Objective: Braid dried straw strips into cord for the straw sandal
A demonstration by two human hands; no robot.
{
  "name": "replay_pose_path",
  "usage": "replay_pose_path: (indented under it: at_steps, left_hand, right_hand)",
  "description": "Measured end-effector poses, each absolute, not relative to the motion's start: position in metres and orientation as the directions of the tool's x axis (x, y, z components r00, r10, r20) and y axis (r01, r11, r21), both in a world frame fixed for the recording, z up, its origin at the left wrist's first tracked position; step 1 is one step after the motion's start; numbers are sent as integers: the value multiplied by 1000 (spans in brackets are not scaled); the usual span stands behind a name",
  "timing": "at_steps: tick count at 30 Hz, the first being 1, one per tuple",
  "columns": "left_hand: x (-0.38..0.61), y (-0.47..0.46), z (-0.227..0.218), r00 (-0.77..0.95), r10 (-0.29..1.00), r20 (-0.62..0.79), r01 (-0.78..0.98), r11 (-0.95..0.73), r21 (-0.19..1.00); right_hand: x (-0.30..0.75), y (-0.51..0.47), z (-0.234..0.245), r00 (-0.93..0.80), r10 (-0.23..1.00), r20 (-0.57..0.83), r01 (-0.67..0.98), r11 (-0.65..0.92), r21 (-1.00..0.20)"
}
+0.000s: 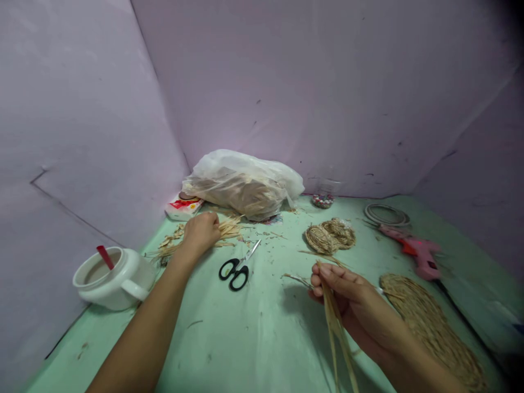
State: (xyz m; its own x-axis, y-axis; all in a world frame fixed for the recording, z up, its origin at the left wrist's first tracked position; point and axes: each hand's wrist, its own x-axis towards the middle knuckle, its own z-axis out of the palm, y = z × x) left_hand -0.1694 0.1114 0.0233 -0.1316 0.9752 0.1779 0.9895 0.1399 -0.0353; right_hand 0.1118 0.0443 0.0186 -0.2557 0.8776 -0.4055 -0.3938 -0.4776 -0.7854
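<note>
My left hand [201, 232] is curled down over a pile of pale dried fibre strips [230, 229] at the back left; its fingertips are hidden among them. Between thumb and fingers, my right hand [341, 289] pinches several long dried fibre strips [333, 322] that hang toward me. A thin whitish stick or wire [298, 279] with a frayed tip pokes out left of that hand. Black-handled scissors [239, 269] lie slightly open on the table between my hands. Beyond my right hand sits a braided straw piece [331, 236] with rounded coils.
A white pot [118, 278] with a red handle inside stands left. At the back are a plastic bag [245, 183] of dried material and a jar of beads [323, 196]. On the right lie a pink glue gun [423, 254], a coiled cable [387, 214] and a woven sole-shaped piece [434, 327].
</note>
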Motion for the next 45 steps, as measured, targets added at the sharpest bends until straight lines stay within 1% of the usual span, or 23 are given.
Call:
replay_pose_path:
  at_steps: [3,6,8,11,13,16,20,26,30,36,37,38,39,40,41,42,43,45]
  left_hand:
    - [-174,108,31,-153,967,206,988,151,25]
    - [-173,108,31,-148,975,165,988,141,55]
    - [-168,111,27,-114,979,170,993,104,64]
    - [-156,118,18,-4,981,195,999,-6,51]
    - [-147,124,14,65,982,177,997,-70,23]
    - [-138,131,10,121,981,150,993,-122,-5]
    - [-134,137,7,177,974,138,984,-179,3]
    - [-142,137,15,247,960,130,966,-254,39]
    - [-143,135,18,216,962,167,967,-235,103]
    - [-133,137,12,140,966,219,972,-176,157]
    - [-132,136,14,127,963,237,967,-173,185]
    - [-131,135,19,100,958,270,953,-170,250]
    - [-130,133,26,54,948,313,920,-169,354]
    - [-129,130,34,-9,934,356,856,-177,485]
    - [-128,127,43,-90,918,387,748,-194,635]
    - [-127,123,52,-153,907,392,629,-217,747]
    - [-127,119,61,-194,900,389,519,-242,820]
    - [-127,112,74,-235,901,365,338,-276,900]
  right_hand:
    - [113,43,18,-257,880,-398,-394,-472,-788]
    - [113,42,17,-257,880,-400,-401,-473,-784]
    - [113,41,17,-255,878,-405,-403,-478,-781]
    - [112,40,17,-250,878,-407,-398,-477,-784]
    - [112,41,18,-253,879,-405,-401,-476,-783]
    - [112,42,19,-265,881,-392,-415,-471,-779]
    - [112,42,19,-266,891,-368,-431,-451,-782]
    - [111,42,20,-254,885,-389,-416,-463,-782]
    - [110,41,20,-261,885,-385,-401,-462,-791]
    - [109,41,21,-261,885,-386,-405,-463,-788]
    - [109,41,21,-259,885,-388,-408,-464,-786]
    - [109,42,21,-258,885,-388,-411,-464,-785]
    - [109,42,21,-258,886,-387,-415,-463,-783]
    - [109,42,21,-258,886,-385,-418,-461,-783]
    - [109,43,21,-258,887,-384,-420,-461,-782]
    - [109,42,21,-261,886,-383,-421,-462,-781]
    - [109,42,21,-263,885,-383,-422,-463,-780]
    - [109,41,22,-265,884,-384,-426,-465,-776]
